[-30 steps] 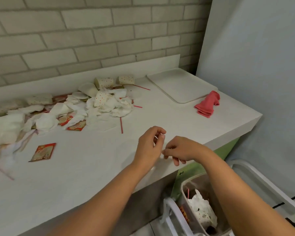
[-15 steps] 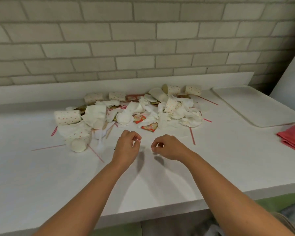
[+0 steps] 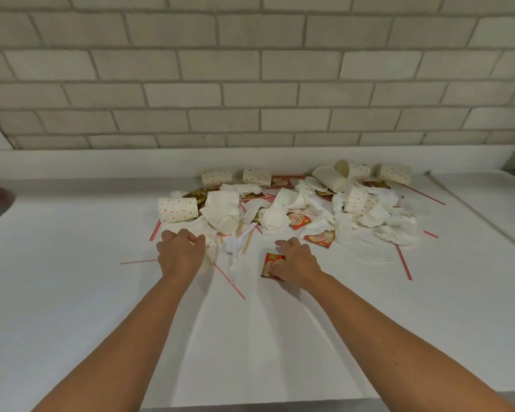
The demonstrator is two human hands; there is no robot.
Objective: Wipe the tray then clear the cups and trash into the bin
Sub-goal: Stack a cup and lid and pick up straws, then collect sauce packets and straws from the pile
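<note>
Trash (image 3: 283, 214) lies heaped on the white counter (image 3: 72, 307) just beyond both hands, which reach forward on bare forearms. The left hand (image 3: 180, 254) is knuckles-up with its fingers curled under. A small dotted cup (image 3: 211, 248) lies on its side against the thumb side of that hand, partly hidden by it, and I cannot tell whether the fingers have closed on the cup or only reach it. The right hand (image 3: 299, 261) rests on a red sachet (image 3: 272, 264) lying flat on the counter, its fingers bent over the sachet's right half; whether it pinches the sachet or merely presses it cannot be made out. Between the two hands lie a clear plastic fork (image 3: 234, 267) and a red-striped straw (image 3: 229, 282). The straw runs from beside the left hand back toward the person. Just beyond the left hand a larger dotted cup (image 3: 177, 209) lies on its side, with a crumpled napkin (image 3: 223, 209) touching it. Just beyond the right hand lies another sachet (image 3: 320, 239), and farther on more dotted cups (image 3: 357, 200) lie tipped among napkins, some close to the brick wall (image 3: 250, 84). The tray (image 3: 494, 197) sits well off to the right of the right hand, at the edge of view.
</note>
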